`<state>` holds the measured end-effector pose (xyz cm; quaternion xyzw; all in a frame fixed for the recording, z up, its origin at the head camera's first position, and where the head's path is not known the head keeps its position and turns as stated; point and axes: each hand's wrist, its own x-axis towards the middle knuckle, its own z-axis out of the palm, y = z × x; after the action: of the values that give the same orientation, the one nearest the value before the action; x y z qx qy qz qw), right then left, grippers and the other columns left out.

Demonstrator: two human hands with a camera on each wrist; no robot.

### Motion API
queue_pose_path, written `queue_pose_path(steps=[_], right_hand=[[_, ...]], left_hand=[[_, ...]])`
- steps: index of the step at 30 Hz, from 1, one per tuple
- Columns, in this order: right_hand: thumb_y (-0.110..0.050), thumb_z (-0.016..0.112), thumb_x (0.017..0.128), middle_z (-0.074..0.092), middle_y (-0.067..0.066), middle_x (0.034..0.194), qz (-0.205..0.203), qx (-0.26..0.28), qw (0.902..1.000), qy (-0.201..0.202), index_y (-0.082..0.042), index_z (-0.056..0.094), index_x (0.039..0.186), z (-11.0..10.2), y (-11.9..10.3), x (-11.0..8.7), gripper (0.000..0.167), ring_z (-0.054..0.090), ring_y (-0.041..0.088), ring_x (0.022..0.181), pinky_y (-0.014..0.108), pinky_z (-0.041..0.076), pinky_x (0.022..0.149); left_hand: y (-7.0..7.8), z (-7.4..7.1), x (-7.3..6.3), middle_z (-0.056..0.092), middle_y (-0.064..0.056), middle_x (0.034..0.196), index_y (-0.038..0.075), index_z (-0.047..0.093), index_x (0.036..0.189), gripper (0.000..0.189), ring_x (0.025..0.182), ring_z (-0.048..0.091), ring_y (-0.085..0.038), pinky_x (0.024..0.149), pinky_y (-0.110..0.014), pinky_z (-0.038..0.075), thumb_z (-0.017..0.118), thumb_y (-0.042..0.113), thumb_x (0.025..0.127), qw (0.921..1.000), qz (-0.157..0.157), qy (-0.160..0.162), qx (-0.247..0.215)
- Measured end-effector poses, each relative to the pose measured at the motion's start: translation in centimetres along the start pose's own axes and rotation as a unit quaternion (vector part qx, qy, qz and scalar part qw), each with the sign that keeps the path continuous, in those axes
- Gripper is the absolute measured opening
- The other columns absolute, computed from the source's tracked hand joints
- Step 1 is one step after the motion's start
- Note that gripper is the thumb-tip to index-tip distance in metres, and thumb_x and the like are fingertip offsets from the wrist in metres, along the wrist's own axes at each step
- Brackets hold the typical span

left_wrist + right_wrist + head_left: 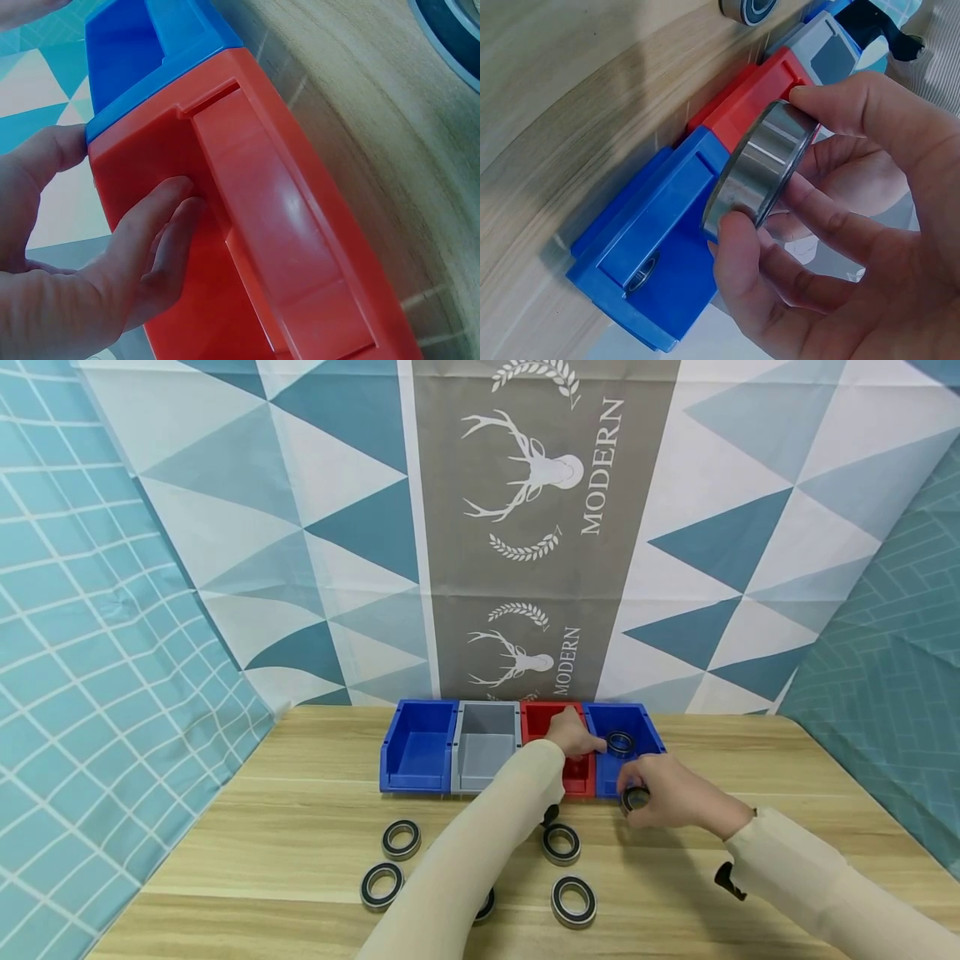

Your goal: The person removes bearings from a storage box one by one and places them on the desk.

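My right hand (663,789) pinches a ball bearing (761,161) between thumb and fingertips, at the front edge of the right-hand blue bin (619,300). The bearing is a steel ring with a dark face, held tilted on its edge. Inside that blue bin lies another bearing (620,743). My left hand (573,735) is over the red bin (285,210), its loosely bent fingers reaching inside. Its thumb (64,146) touches the rim where the red and blue bins meet. Nothing shows between the left thumb and fingers.
A grey bin (486,752) and another blue bin (420,752) complete the row on the wooden table (262,827). Several bearings lie in front, including one at left (401,839) and one at right (573,902). My left sleeve (472,852) partly covers another. A patterned curtain (360,527) hangs behind.
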<state>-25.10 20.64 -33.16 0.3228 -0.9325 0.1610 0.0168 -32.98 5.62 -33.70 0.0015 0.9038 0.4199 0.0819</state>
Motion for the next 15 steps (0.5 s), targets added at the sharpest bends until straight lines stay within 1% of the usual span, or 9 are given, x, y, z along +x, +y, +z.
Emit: queue_pose_path(steps=[5,11,15], right_hand=[[-0.017,0.082,0.064,0.064,-0.004,0.080,-0.006,0.000,1.0000,-0.002,-0.011,0.069,0.086,0.18,0.04,-0.14,0.026,0.048,0.009,0.073,0.022,0.043,0.062],[-0.016,0.082,0.065,0.064,-0.004,0.079,-0.013,-0.003,0.9999,0.000,-0.013,0.069,0.085,0.49,0.15,-0.26,0.024,0.049,0.009,0.072,0.022,0.043,0.061],[-0.015,0.081,0.064,0.063,-0.003,0.077,-0.021,-0.003,0.9998,0.003,-0.012,0.069,0.085,0.60,0.17,-0.33,0.024,0.048,0.008,0.070,0.021,0.041,0.060]], left_hand=[[-0.05,-0.03,0.06,0.054,-0.005,0.072,0.003,0.049,0.111,0.044,0.082,0.071,-0.030,0.078,-0.037,0.059,0.077,0.016,0.081,1.0000,0.002,-0.002,-0.002],[-0.14,-0.03,0.10,0.055,-0.006,0.078,0.003,0.047,0.114,0.047,0.085,0.071,-0.031,0.079,-0.038,0.059,0.077,0.016,0.081,1.0000,0.001,-0.002,-0.005],[-0.11,0.03,0.15,0.056,-0.007,0.079,0.003,0.046,0.115,0.048,0.084,0.071,-0.030,0.078,-0.037,0.059,0.077,0.017,0.081,1.0000,0.001,-0.001,-0.002]])
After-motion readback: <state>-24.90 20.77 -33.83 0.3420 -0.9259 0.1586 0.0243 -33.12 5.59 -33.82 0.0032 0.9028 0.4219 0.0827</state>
